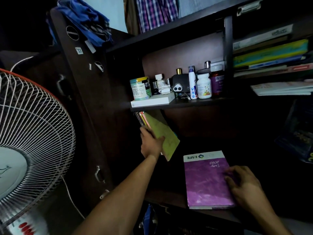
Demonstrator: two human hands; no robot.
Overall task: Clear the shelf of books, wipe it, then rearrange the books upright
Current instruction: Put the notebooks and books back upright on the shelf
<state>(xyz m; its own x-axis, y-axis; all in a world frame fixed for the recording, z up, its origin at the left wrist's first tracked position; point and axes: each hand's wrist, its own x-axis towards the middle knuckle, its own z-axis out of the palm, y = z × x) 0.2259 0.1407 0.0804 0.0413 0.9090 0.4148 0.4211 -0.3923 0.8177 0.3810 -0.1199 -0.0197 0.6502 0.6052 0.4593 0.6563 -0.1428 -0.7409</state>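
Left hand (pixel 151 144): I am gripping the green book (pixel 161 135), propping upright books (pixel 141 118); right hand (pixel 243 185), fingers spread, steadying purple diary (pixel 207 182) at shelf (pixel 169 199) front edge.

This is my room at home. I stand at a big dark cupboard (pixel 81 92) with shelves. Shirts with checks (pixel 155 12) hang up at the top, and a blue cloth (pixel 84 19) is thrown over the open door. One shelf (pixel 194 101) holds pill bottles (pixel 204 86), a round tin (pixel 139 88), small perfume bottles (pixel 178 72) and a white box (pixel 152 100). Books (pixel 271 53) lie in a pile on the right side. A standing fan (pixel 33 133) with a wire cage is right beside me. Stickers (pixel 72 33) are stuck on the cupboard door.
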